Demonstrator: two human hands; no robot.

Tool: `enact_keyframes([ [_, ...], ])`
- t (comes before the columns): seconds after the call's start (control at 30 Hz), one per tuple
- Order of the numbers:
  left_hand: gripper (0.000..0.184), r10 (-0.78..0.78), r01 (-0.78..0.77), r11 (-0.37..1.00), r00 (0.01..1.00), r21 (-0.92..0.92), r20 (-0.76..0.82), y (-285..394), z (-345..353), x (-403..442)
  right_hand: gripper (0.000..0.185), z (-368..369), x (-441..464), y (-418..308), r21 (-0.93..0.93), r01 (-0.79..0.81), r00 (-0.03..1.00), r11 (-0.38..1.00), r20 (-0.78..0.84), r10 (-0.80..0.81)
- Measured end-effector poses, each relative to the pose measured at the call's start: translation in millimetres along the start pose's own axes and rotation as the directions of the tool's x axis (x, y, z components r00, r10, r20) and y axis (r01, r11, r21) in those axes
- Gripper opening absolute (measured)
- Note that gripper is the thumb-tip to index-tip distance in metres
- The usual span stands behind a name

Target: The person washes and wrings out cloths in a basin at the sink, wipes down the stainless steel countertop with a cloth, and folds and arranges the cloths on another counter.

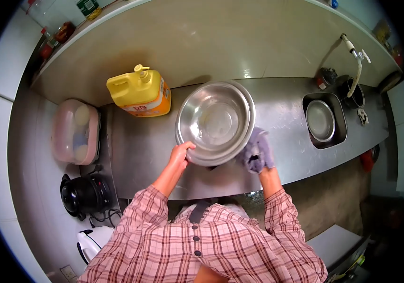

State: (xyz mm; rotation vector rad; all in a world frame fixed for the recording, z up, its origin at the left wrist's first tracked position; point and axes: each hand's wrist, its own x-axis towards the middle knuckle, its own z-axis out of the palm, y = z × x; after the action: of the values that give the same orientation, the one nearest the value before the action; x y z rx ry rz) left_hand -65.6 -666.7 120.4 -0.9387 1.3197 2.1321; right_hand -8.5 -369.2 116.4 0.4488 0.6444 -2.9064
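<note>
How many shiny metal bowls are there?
3 in view: the top bowl and the lower bowl, nested together in the left hand, and the third bowl in the sink. More could be hidden in the stack.

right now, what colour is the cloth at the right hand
The cloth is greyish purple, best seen in the head view, the only one.
</note>
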Motion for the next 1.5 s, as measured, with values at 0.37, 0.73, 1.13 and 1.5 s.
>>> enact_keyframes([
  [0.37, 0.031, 0.124, -0.114, 0.937, 0.992, 0.33, -0.01, 2.5, 23.2, 67.4, 0.06, -59.2, 26.2, -11.8, -0.724, -0.282, 0.808, -0.629, 0.174, -0.563],
  [0.73, 0.031, 0.96, -0.623, -0.128, 0.118, 0.771, 0.255, 152.7, -14.3, -12.1, 0.065, -12.0, -64.0, 137.0, -0.582, 0.234, 0.894, -0.779, 0.444, -0.064],
  [1.13, 0.021, 0.572, -0.232, -0.561, 0.585, 0.795, 0.575, 326.8, -24.8, -20.0, 0.057, 63.2, -5.9, 164.3, -0.689, 0.483, 0.851, -0.54, 0.515, 0.103],
  [1.5, 0.012, 0.809, -0.104, -0.308, 0.494, 0.946, 0.318, 265.7, -143.2, -87.8, 0.05, 49.8, -26.5, 191.6, -0.6, 0.682, 0.731, -0.418, 0.579, 0.361],
])
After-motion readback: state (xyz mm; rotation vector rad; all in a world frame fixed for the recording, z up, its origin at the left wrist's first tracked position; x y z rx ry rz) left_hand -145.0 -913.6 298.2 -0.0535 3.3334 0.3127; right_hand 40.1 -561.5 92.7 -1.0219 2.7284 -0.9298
